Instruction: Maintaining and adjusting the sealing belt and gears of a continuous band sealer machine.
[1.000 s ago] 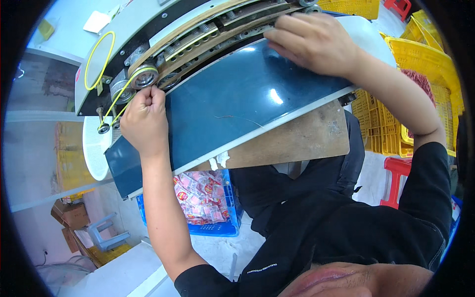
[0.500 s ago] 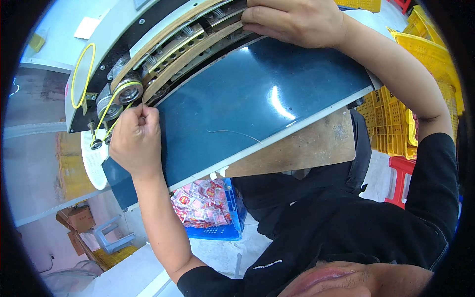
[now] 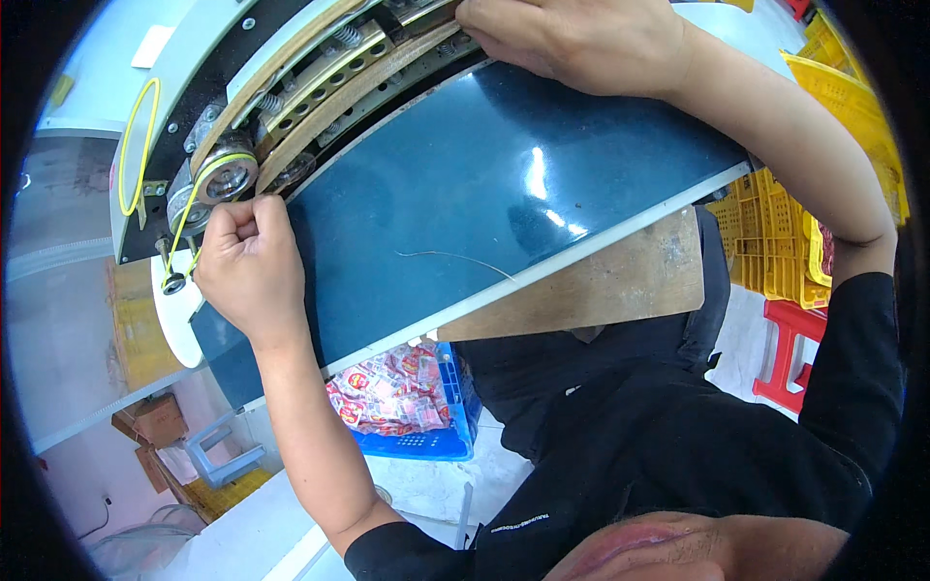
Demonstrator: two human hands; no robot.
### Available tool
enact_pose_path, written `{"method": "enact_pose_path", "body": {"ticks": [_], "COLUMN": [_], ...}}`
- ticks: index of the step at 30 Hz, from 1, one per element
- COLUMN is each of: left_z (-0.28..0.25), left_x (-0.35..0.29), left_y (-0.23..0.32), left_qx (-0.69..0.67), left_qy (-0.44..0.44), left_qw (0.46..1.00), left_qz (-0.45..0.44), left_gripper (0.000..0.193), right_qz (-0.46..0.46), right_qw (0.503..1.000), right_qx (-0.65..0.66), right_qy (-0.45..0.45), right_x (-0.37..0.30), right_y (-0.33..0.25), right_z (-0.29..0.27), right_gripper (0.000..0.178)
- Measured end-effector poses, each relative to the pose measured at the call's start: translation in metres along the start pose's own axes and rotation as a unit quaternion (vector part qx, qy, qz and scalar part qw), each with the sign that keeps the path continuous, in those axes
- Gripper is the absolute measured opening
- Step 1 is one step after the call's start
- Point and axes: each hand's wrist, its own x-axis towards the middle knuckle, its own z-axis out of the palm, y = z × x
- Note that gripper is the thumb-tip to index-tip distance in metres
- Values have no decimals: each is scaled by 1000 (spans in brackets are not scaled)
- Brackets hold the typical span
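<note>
left hand [image 3: 247, 266] pinching yellow belt [image 3: 184, 218], seemingly

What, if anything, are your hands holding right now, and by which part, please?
The left hand pinches the thin yellow round belt near the metal pulley. The right hand rests on the machine's rails; any hold cannot be told.

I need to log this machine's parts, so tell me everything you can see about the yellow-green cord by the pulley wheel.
The yellow-green cord is thin and round, rubbery-looking. It wraps over the metal pulley wheel at the machine's left end and runs down to a small black roller, taut between them. A second loop of the same cord lies slack on the black panel above. The left hand is closed beside the cord, its fingers at the pulley; whether they pinch it cannot be told.
</note>
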Motion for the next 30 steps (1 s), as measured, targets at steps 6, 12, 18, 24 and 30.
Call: {"method": "enact_pose_path", "body": {"ticks": [6,12,18,24,30], "left_z": [1,-2,-1,-6,-10], "left_x": [2,3,4,4,2], "left_y": [-4,-1,1,3,4], "left_qx": [27,50,34,24,39], "left_qy": [-4,6,1,-5,-16], "left_qw": [1000,999,999,1000,999], "left_qz": [2,3,15,3,9], "left_gripper": [15,17,19,19,16], "right_qz": [34,-15,-31,-39,-24], "right_qw": [998,999,998,997,999], "right_qx": [3,38,-3,-43,-12], "right_qy": [-54,5,52,42,18], "right_x": [6,15,29,47,49], "right_y": [-6,-15,-27,-36,-38], "right_z": [4,3,17,21,27], "right_gripper": [16,16,13,16,15]}}
